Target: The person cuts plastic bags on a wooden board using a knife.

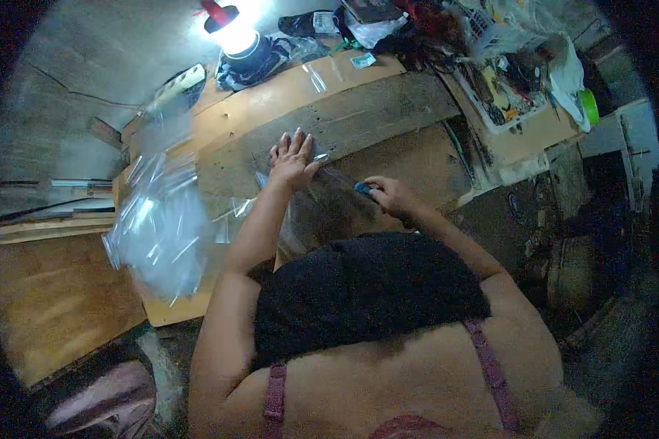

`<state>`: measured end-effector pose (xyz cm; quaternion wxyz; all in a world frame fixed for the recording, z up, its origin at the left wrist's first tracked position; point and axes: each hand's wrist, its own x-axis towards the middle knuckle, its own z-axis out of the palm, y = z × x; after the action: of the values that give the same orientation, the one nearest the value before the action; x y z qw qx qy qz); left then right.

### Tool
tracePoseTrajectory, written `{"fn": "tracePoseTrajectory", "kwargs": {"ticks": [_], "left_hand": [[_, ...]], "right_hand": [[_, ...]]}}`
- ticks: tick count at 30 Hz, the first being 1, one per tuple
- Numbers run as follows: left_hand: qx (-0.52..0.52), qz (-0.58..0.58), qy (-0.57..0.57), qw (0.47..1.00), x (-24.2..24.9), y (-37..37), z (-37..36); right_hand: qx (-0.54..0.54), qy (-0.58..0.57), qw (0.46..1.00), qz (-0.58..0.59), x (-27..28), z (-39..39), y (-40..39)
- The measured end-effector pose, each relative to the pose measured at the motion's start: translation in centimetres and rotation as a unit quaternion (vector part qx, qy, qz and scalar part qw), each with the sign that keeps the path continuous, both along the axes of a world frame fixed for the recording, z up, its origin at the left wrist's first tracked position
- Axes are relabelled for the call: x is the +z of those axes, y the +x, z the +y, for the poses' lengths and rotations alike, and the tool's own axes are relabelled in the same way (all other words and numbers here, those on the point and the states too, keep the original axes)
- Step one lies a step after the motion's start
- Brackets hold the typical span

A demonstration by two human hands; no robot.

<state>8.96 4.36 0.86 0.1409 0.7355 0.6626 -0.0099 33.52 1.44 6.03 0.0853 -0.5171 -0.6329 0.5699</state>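
Observation:
My left hand (293, 159) lies flat on a grey board (373, 110), fingers spread, pressing on thin clear plastic film (329, 179). To its right, my right hand (389, 196) is closed around a small blue tool (363, 189), whose kind I cannot make out. The film stretches between the two hands and down toward my body. Left of my left arm lies a large pile of shiny clear plastic pieces (161, 227).
A bright lamp (238, 44) stands at the back. A white tray of tools (505, 102) sits at the back right, near a green-rimmed item (588, 107). Bags and cloth crowd the rear edge. A wooden panel (58, 293) is at the left.

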Motion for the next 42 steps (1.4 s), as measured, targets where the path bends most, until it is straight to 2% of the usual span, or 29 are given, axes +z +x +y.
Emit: {"fn": "tracePoseTrajectory", "kwargs": {"ticks": [1,2,3,4,6,13,18,22,24,25,27,28,30,31,33,39,42], "left_hand": [[-0.006,0.001,0.011,1.0,-0.3,-0.2,0.0],[-0.013,0.001,0.022,1.0,-0.6,-0.2,0.1],[-0.016,0.001,0.023,1.0,-0.5,-0.2,0.1],[-0.009,0.001,0.017,1.0,-0.3,0.0,0.0],[-0.002,0.002,0.01,1.0,-0.1,0.0,-0.1],[-0.004,-0.015,0.014,1.0,-0.4,-0.1,0.1],[-0.019,0.023,0.037,0.999,-1.3,-0.5,0.2],[-0.012,0.019,0.024,0.999,-0.9,-0.2,0.0],[-0.01,0.015,0.028,0.999,-0.6,0.0,0.0],[-0.007,0.026,0.012,1.0,-0.2,0.1,0.0],[-0.003,0.039,-0.003,0.999,-0.4,0.1,0.1],[0.003,0.03,0.005,1.0,-1.0,-0.1,0.3],[0.008,0.022,0.014,1.0,-1.5,-0.1,0.4],[0.012,0.022,0.026,0.999,-1.3,0.1,0.2],[0.018,0.024,0.039,0.999,-0.8,0.2,0.0],[0.021,0.026,0.06,0.998,-0.4,0.7,-0.4],[0.029,0.029,0.046,0.998,0.2,1.0,-0.5]], "right_hand": [[0.0,0.0,1.0,0.001,-1.4,-0.1,0.0],[0.015,0.068,0.997,0.043,-3.8,-0.2,0.3],[0.029,0.136,0.987,0.084,-3.6,-0.3,-0.1],[0.026,0.137,0.987,0.084,-3.2,-0.3,-0.1],[0.001,-0.029,0.995,0.092,-2.0,-0.3,-0.3],[0.021,-0.105,0.992,0.072,-3.8,0.9,-0.1],[0.018,0.004,0.998,0.066,-4.8,1.7,0.2],[-0.036,-0.029,0.995,0.088,-2.4,1.3,0.3],[0.011,0.076,0.997,-0.013,-2.3,1.5,0.0],[0.012,0.075,0.997,-0.012,-3.6,1.6,-0.2],[0.012,0.222,0.972,0.077,-6.1,1.9,-1.2],[0.011,0.222,0.972,0.079,-6.2,2.0,-1.7],[0.053,0.296,0.953,-0.035,-5.9,2.1,-2.9],[0.053,0.297,0.953,-0.033,-5.5,2.0,-3.3],[0.077,0.382,0.918,-0.073,-5.0,1.8,-3.9],[0.094,0.38,0.912,-0.122,-6.2,2.6,-4.7],[0.066,0.352,0.931,-0.072,-5.9,2.6,-3.9]]}}
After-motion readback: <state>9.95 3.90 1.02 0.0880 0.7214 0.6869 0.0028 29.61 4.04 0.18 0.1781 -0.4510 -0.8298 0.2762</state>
